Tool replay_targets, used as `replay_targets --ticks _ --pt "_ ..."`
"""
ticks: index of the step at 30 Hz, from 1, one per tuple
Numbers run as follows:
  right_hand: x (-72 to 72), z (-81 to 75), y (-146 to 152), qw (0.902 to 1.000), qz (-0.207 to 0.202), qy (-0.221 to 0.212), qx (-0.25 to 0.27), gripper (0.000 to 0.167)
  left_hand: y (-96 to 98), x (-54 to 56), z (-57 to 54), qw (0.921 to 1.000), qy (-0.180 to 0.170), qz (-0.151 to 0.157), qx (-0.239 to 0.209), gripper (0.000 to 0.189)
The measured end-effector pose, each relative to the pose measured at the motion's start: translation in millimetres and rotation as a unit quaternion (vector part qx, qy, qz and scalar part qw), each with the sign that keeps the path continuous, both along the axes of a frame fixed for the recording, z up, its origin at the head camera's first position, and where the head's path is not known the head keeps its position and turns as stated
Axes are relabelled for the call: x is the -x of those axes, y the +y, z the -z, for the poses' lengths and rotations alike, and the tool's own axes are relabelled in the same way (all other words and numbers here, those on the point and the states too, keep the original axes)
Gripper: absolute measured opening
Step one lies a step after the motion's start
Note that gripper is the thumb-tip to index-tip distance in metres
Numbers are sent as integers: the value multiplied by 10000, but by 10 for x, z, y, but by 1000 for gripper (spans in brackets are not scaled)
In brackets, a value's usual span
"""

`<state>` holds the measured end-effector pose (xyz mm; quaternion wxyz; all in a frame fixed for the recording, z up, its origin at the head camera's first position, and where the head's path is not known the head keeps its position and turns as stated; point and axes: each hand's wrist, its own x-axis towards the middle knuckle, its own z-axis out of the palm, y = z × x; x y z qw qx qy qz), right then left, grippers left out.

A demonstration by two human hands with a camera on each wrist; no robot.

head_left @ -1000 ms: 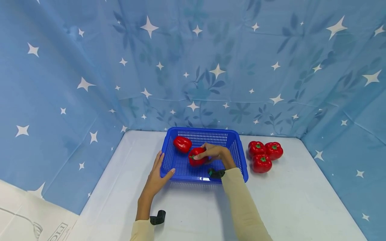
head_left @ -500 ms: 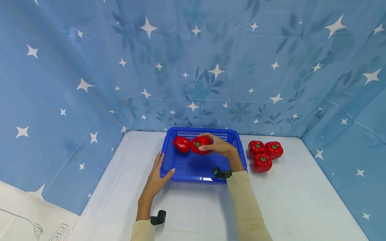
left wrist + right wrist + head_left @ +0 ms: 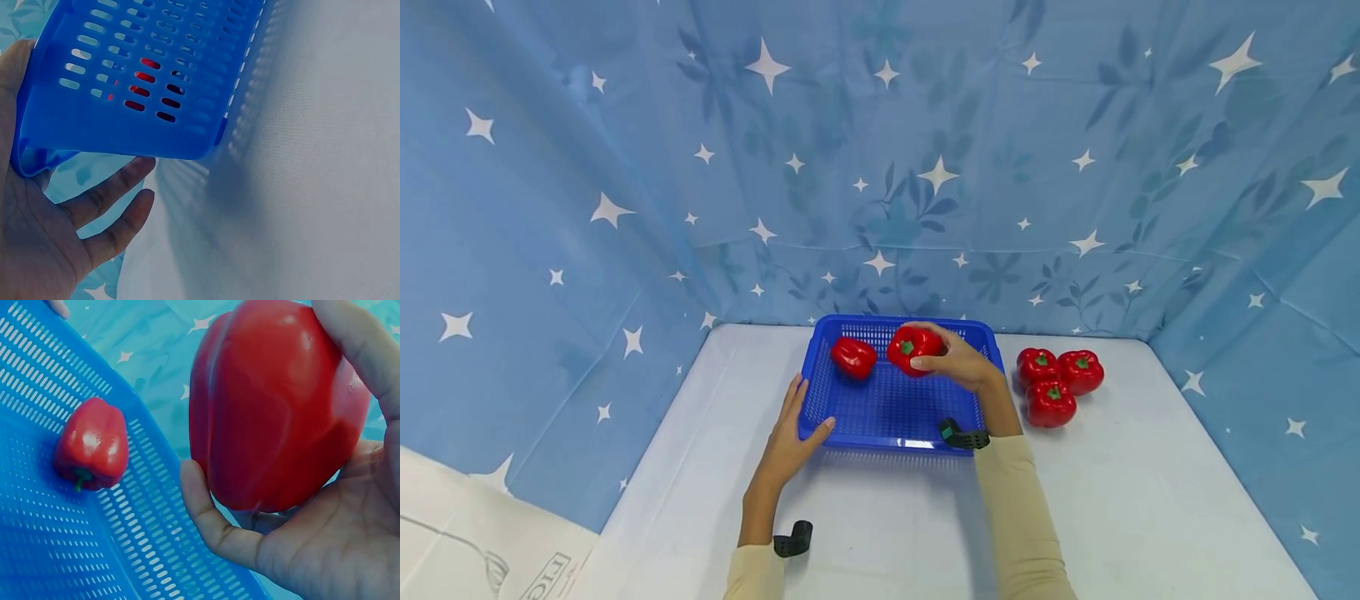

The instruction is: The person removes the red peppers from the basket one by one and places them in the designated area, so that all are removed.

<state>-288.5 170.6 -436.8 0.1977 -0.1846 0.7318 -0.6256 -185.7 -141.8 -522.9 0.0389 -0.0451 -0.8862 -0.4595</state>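
My right hand (image 3: pixel 961 363) grips a red bell pepper (image 3: pixel 915 348) with a green stem, raised over the back right part of a blue plastic basket (image 3: pixel 880 447). In the right wrist view, thumb and fingers wrap the held pepper from both sides. A second red bell pepper (image 3: pixel 94 444) lies on its side inside the basket, toward the back left. My left hand (image 3: pixel 790 439) rests against the basket's front left corner, its fingers extended along the left side. From the left wrist, two fingers (image 3: pixel 119 231) spread beside the slotted basket wall.
Three more red bell peppers (image 3: pixel 1051 403) sit grouped on the white table (image 3: pixel 1120 483), right of the basket. A blue curtain with white stars (image 3: pixel 880 167) hangs behind the table and along both sides.
My right hand has lifted the bell pepper from the basket's middle and moved it up, back and to the right. The left hand stays at the basket's corner.
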Motion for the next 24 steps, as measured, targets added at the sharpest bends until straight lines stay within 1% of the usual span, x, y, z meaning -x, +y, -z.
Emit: replay_targets --ticks 2,6,10,16,21,24 --pt "-12 -10 24 9999 58 92 98 64 0 1 -2 10000 -19 -9 12 91" --pt "-33 -27 64 9994 132 126 290 64 -4 8 -4 10000 -56 -5 -18 90" --pt "-54 -16 100 9988 289 89 376 65 -9 16 4 10000 -52 4 -32 90" --pt "-102 8 136 9970 661 12 413 66 -8 17 11 10000 -29 7 -23 90" --pt "-137 26 171 9951 805 24 571 65 -3 13 3 10000 -56 26 -58 91" --pt "-163 25 189 9938 905 -61 637 65 -2 10 -5 10000 -50 44 -55 91"
